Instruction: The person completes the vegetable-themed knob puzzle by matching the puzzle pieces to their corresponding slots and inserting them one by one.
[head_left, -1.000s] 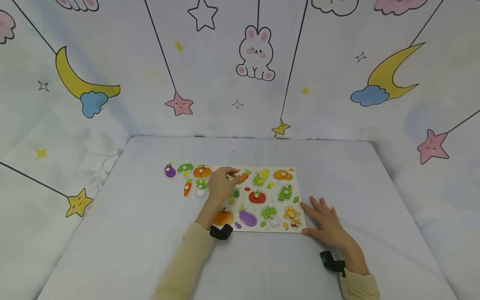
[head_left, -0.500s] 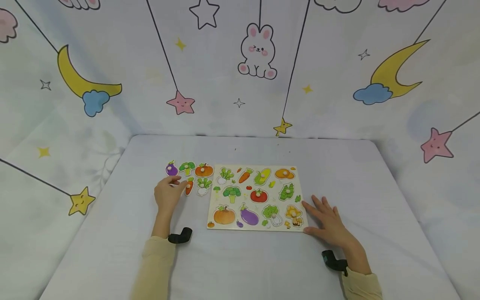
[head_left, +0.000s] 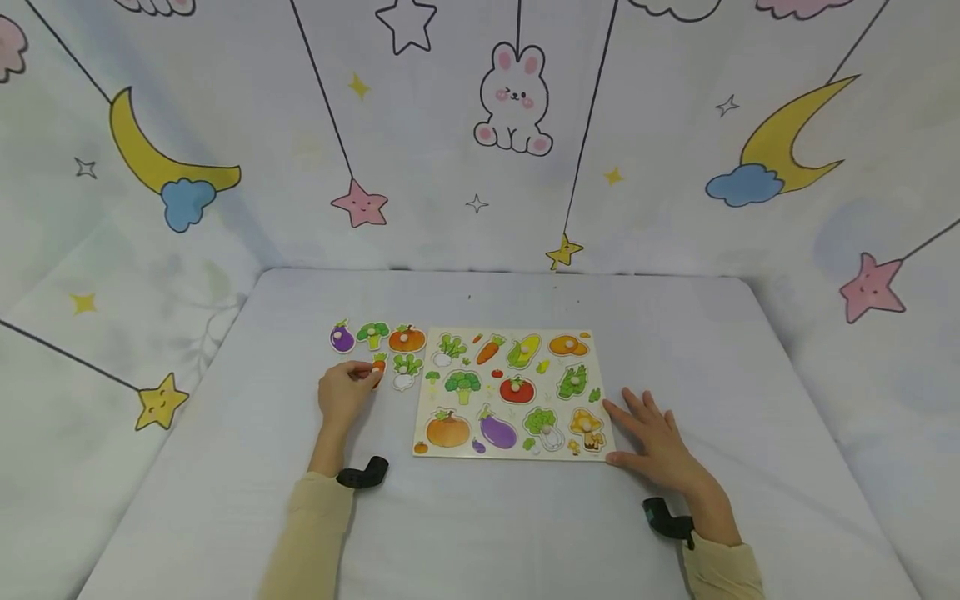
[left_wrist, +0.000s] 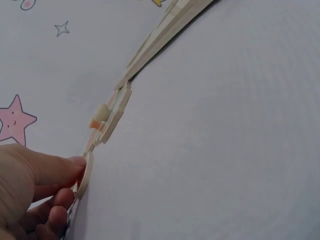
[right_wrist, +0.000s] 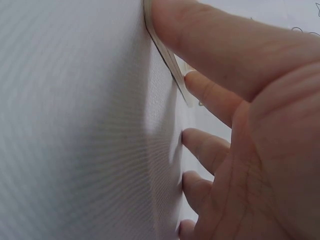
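Observation:
My left hand [head_left: 344, 397] pinches a small carrot puzzle piece [head_left: 379, 365] between thumb and fingers, left of the board. In the left wrist view the thumb and fingertips close on that piece [left_wrist: 87, 176], its pale wooden edge low over the cloth. A white radish piece [head_left: 406, 372] with a knob lies just right of it. The vegetable puzzle board [head_left: 547, 390] lies flat in the middle of the table. Spread wide, my right hand [head_left: 655, 446] rests at the board's right edge. Its thumb touches the board's corner, and the other fingertips reach the cloth [right_wrist: 100, 150].
Behind the left hand lie an eggplant piece [head_left: 342, 337], a broccoli piece [head_left: 372, 335] and a pumpkin piece [head_left: 407, 339]. Knobbed pieces such as the tomato [head_left: 517, 390] and corn [head_left: 524, 352] sit in the board. A printed curtain [head_left: 420, 125] rises behind the white table.
From over the board's upper left, my left hand has moved left to the loose carrot piece and now pinches it. My right hand stays at the board's right edge.

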